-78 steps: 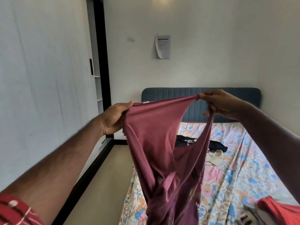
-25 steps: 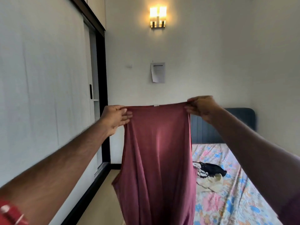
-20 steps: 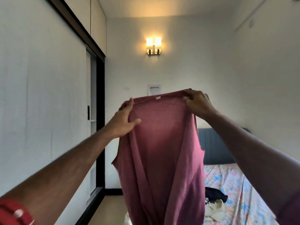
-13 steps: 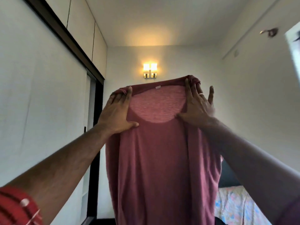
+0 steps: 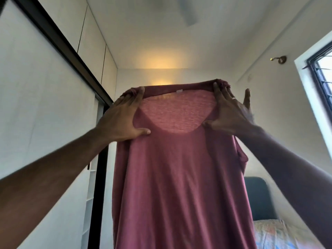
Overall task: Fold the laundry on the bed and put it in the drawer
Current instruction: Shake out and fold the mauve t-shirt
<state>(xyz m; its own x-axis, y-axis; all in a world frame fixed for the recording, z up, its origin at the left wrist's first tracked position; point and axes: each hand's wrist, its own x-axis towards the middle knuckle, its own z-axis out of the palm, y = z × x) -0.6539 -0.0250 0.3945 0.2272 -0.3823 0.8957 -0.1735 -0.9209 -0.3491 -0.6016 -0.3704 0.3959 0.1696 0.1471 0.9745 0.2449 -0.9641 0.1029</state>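
Hanging high in the middle of the view, a maroon T-shirt (image 5: 181, 177) is stretched between both hands and falls straight down past the lower edge of the picture. The left hand (image 5: 124, 119) holds the left shoulder of the shirt: its fingers reach up along the cloth to the top edge, and its thumb presses on the front just below the neckline. The right hand (image 5: 231, 114) holds the right shoulder in the same way, with the cloth bunched at its fingertips (image 5: 216, 87), the thumb pointing inward on the front, and the little finger standing free to the side; a ring shows on one finger. The neck opening lies between the two hands, where the thin back layer glows pink from the yellow light behind it, and a small white label (image 5: 179, 91) sits at the collar. The shirt covers most of the far wall and hides the source of this light. On the left stands a white wardrobe (image 5: 36, 105) with a black frame, and a narrow gap beside the shirt shows white shelves (image 5: 89, 194). On the right there is a window (image 5: 321, 69) with dark bars. Low on the right, behind the right forearm, appear a dark blue headboard (image 5: 258, 198) and a corner of the bed (image 5: 276, 234) with a floral sheet.
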